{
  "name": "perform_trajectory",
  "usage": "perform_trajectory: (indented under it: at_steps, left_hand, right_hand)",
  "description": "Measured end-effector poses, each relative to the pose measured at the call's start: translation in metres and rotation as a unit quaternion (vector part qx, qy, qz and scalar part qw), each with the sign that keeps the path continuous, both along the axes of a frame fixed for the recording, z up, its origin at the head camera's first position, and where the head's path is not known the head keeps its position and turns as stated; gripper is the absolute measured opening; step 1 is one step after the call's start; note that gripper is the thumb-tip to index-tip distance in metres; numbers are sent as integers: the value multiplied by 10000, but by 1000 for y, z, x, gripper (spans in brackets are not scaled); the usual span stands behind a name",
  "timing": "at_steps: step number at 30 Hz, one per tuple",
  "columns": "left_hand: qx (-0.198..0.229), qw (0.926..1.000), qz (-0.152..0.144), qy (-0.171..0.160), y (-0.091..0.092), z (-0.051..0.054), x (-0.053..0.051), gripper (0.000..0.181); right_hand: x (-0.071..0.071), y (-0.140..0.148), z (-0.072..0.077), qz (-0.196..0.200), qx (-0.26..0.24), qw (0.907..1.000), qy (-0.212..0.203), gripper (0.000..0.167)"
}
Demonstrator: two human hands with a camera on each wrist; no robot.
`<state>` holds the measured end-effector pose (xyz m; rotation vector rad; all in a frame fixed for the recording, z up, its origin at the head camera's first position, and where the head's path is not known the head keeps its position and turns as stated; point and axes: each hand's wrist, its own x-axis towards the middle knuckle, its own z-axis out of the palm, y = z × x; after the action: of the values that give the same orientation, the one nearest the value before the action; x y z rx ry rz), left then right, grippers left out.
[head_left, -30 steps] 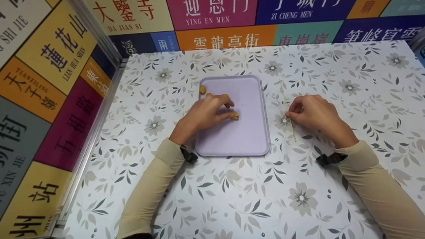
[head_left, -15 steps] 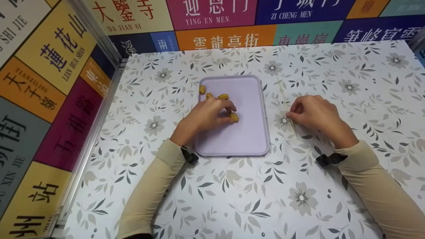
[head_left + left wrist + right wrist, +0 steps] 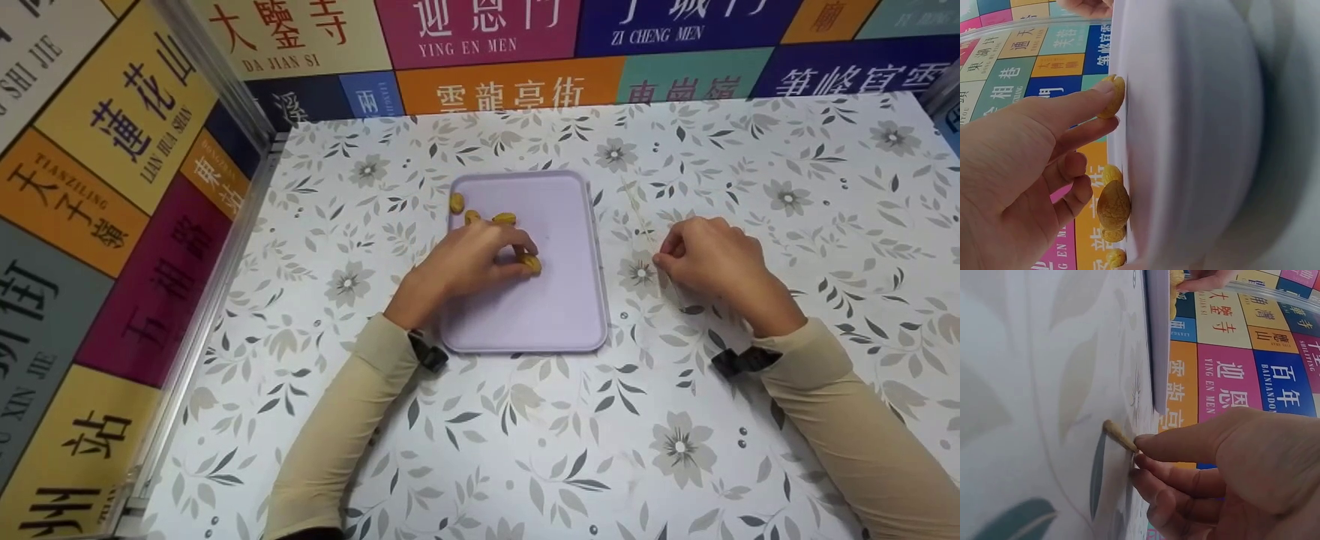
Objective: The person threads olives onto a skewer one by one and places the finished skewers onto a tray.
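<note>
My left hand (image 3: pixel 463 259) is over a pale purple tray (image 3: pixel 529 322). Its thumb and index finger pinch a wrinkled yellow-brown dried fruit (image 3: pixel 1112 98), which sits low at the tray surface. Several similar fruits (image 3: pixel 1113 205) lie by the curled other fingers, toward the tray's far left side. To the right of the tray, my right hand (image 3: pixel 712 259) is low over the table. Between its thumb and fingertips it pinches a thin wooden skewer (image 3: pixel 1120 436), held close to the tabletop. In the head view the skewer is faint against the patterned cloth.
A white cloth (image 3: pixel 525 457) with grey leaves and flowers covers the table. Panels with large printed characters (image 3: pixel 487 82) stand along the back edge, and more panels (image 3: pixel 127 120) rise at the left side.
The fruit in my left fingers has turned slightly, and another fruit behind the hand shows more fully. My right hand has shifted a little to the right with the skewer.
</note>
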<state>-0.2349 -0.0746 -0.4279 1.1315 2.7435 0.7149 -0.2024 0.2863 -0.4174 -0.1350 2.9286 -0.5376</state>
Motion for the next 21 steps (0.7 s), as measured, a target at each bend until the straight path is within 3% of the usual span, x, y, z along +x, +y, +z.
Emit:
perform_trajectory:
  at_steps: [9,14,21]
  left_hand:
    - [35,9998,85,188,0,2,0,30]
    - [316,9993,59,199,-1,2,-1,29]
    - [897,9956,208,153,-7,7,-7,24]
  right_hand:
    - [-1,1,3,-222,329,9988,-293,19]
    - [-1,4,4,-331,237,9984,-386,22]
    - [-1,6,5,-355,-99,9993,-20,20]
